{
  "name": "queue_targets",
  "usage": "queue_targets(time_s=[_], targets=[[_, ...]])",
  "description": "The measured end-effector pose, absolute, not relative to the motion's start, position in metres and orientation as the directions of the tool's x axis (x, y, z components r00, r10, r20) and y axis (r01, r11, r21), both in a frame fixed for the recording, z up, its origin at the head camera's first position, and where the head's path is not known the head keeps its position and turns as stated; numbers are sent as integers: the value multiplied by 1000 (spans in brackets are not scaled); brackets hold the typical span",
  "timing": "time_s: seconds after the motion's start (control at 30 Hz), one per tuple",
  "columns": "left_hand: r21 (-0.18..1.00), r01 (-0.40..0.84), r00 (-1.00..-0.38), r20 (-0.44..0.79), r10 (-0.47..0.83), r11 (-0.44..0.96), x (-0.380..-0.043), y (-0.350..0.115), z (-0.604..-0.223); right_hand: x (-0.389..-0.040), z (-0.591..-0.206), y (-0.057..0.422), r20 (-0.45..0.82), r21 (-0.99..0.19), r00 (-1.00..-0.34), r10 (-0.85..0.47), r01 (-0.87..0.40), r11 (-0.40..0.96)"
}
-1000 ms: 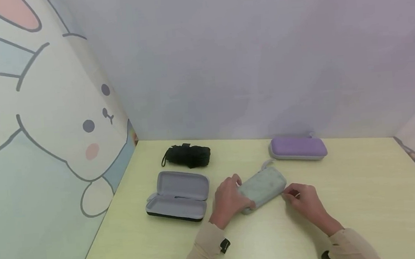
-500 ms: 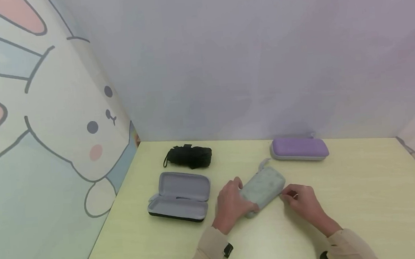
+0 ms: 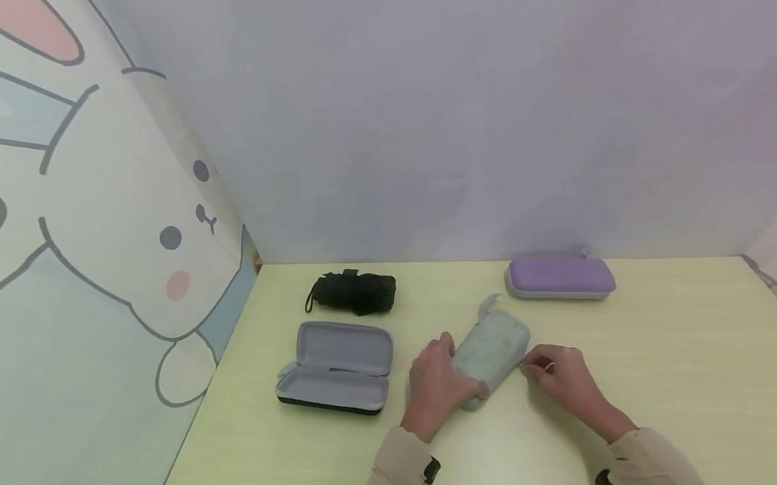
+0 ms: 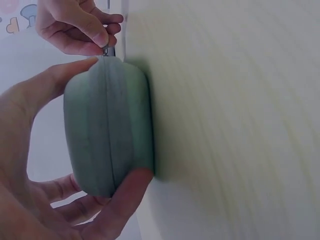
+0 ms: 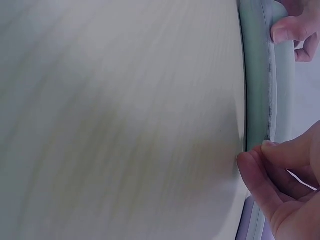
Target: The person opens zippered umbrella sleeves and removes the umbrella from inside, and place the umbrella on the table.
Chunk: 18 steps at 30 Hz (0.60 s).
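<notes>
A pale green zippered case (image 3: 492, 350) lies at a slant on the table, its strap loop pointing to the back. My left hand (image 3: 435, 381) grips its near left end, fingers on the far side and thumb on the near side. At the right corner, my right hand (image 3: 565, 377) pinches the small metal zipper pull (image 4: 108, 51) between thumb and forefinger. In the left wrist view the zipper seam runs along the middle of the case's end, and it looks closed there. The right wrist view shows the seam along the case's side up to the pinching fingertips (image 5: 267, 145).
To the left sits an opened case (image 3: 334, 378) with grey lining and black outside. Behind it lies a folded black umbrella (image 3: 354, 292) with a wrist loop. A closed purple case (image 3: 561, 277) stands at the back right, near the backdrop wall.
The green case has turned slightly, its near end shifting toward the front and its strap end leftward. My right hand has moved a little left along with its corner, still pinching the pull.
</notes>
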<state>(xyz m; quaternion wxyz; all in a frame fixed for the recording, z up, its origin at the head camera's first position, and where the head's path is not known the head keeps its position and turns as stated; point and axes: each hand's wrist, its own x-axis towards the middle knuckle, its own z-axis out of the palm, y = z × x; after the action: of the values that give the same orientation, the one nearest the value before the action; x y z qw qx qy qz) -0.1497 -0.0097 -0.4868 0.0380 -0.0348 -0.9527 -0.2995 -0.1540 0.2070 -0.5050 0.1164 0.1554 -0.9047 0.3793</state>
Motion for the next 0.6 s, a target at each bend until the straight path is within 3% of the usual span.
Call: queue_targets(time_s=[0.3, 0.6], targets=[[553, 96, -994, 11, 108, 827, -146, -13, -476, -157, -507, 208, 320, -650, -927, -197, -366, 666], [660, 256, -931, -28, 364, 706, -144, -29, -471, -158, -508, 210, 323, -655, -926, -194, -367, 661]])
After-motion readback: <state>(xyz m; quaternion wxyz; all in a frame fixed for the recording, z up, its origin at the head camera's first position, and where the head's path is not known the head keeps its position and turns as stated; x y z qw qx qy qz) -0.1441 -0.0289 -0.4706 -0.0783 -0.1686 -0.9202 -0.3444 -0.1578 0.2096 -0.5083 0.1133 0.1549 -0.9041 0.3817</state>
